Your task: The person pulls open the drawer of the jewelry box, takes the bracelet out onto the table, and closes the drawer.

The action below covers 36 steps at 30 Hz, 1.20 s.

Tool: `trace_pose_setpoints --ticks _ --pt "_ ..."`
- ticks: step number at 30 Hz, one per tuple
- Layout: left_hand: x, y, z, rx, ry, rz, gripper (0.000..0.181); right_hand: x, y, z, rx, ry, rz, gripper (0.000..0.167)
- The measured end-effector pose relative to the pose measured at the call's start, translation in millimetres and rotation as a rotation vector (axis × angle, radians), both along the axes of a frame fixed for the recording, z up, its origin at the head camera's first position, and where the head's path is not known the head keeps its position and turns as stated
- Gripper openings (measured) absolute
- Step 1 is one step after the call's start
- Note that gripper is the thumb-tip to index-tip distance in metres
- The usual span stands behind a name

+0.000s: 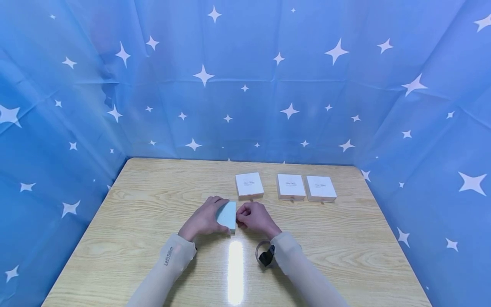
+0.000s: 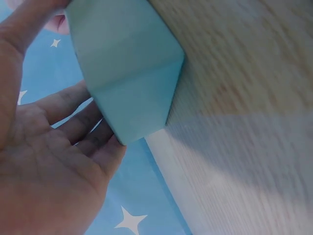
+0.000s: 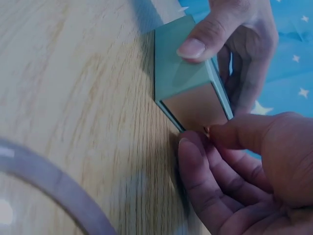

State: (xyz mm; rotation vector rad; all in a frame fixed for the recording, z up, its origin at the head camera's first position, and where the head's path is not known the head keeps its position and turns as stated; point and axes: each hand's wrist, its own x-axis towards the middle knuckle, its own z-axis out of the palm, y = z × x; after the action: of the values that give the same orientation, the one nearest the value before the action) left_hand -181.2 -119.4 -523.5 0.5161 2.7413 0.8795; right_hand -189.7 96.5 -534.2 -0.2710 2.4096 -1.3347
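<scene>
A pale green drawer box sits on the wooden table. My left hand grips it from the left, thumb on the near side and fingers along the far side. In the right wrist view, the box's pinkish drawer front faces my right hand and looks flush with the sleeve. My right thumb and forefinger pinch a small brownish pull tab at that front, mostly hidden by the fingertips. The left wrist view shows the plain green end of the box near my left palm.
Beyond the hands, a white box with small print lies near the table's back. Two similar boxes, a middle one and a right one, stand side by side. A blue star-patterned curtain encloses the table.
</scene>
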Motion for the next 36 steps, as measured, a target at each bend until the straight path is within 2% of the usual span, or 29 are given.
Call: trace_pose_setpoints --ticks 3,8,12,20,28,32,36 --pt "1.6 -2.0 -1.3 -0.004 0.008 -0.011 0.106 -0.5 3.5 1.9 0.043 0.042 0.024 0.009" --pt "4.1 -6.5 -3.3 0.014 0.06 -0.033 0.111 -2.5 8.5 7.9 0.085 0.14 0.036 0.012" --pt "7.8 -9.5 -3.7 0.058 0.065 -0.011 0.114 -4.4 10.1 12.6 0.079 0.199 0.056 0.019" --pt "22.3 -11.6 -2.9 0.187 0.007 0.169 0.116 -11.0 10.3 18.5 0.101 0.306 0.128 0.034" --pt "38.7 -12.8 0.6 0.35 -0.055 0.379 0.093 -15.2 12.8 23.0 0.143 0.312 0.22 0.046" --pt "46.9 -12.5 -0.9 0.391 -0.075 0.431 0.084 -17.5 12.9 25.4 0.166 0.291 0.263 0.053" --pt "52.8 -11.5 -3.6 0.419 -0.087 0.454 0.077 -19.1 10.8 26.4 0.201 0.26 0.294 0.056"
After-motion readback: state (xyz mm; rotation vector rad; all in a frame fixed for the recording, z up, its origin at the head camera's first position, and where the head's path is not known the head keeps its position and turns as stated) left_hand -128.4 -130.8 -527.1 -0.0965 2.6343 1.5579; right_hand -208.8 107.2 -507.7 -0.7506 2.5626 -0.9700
